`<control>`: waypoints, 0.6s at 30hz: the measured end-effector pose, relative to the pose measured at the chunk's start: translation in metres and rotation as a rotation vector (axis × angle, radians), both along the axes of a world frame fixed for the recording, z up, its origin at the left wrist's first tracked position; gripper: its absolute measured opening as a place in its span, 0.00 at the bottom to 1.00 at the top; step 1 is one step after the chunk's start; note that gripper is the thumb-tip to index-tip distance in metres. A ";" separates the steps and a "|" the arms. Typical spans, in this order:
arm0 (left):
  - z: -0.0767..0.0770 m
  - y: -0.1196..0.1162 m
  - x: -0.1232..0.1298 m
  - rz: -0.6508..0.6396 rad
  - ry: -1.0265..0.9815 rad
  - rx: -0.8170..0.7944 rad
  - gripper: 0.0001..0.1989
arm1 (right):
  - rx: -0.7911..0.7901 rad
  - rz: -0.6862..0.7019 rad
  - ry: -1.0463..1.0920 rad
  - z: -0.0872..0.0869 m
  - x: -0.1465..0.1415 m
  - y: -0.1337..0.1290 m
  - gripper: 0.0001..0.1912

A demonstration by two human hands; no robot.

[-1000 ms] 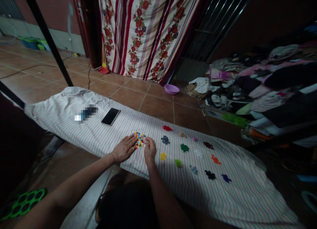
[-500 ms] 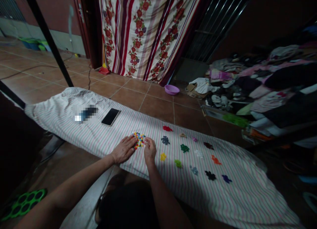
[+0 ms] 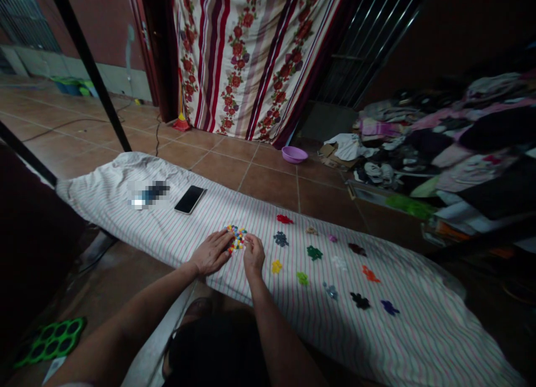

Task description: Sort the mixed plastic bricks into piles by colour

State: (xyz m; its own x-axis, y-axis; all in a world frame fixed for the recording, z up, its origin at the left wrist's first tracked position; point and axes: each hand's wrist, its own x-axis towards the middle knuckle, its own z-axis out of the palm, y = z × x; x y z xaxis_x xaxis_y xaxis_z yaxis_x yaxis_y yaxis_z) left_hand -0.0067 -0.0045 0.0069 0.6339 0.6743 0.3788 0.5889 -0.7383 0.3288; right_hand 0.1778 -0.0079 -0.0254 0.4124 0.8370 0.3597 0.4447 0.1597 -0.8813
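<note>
White striped cloth (image 3: 240, 207) bears small single-colour piles (image 3: 314, 253), spaced presumably against mixing. Left hand (image 3: 212, 253), flat, thumb apart, apparently steadies small multicoloured pieces (image 3: 238, 240); right hand (image 3: 253, 257): fingertips bunched, grip indeterminable.

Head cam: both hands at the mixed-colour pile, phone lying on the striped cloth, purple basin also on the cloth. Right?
Not quite: the purple basin is on the tiled floor, not the striped cloth; the head view shows it. The rest holds: the left hand and right hand are at the mixed-colour pile, and the phone lies on the cloth.
</note>
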 end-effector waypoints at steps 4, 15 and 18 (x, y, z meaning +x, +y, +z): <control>-0.003 -0.001 0.001 0.022 0.078 0.032 0.30 | 0.010 -0.015 -0.013 0.001 -0.002 -0.001 0.15; -0.005 -0.002 0.002 0.024 0.179 0.120 0.33 | 0.106 0.110 -0.049 0.005 -0.002 -0.004 0.17; -0.002 -0.005 0.002 0.030 0.203 0.113 0.33 | 0.131 0.081 -0.046 0.002 0.000 -0.004 0.17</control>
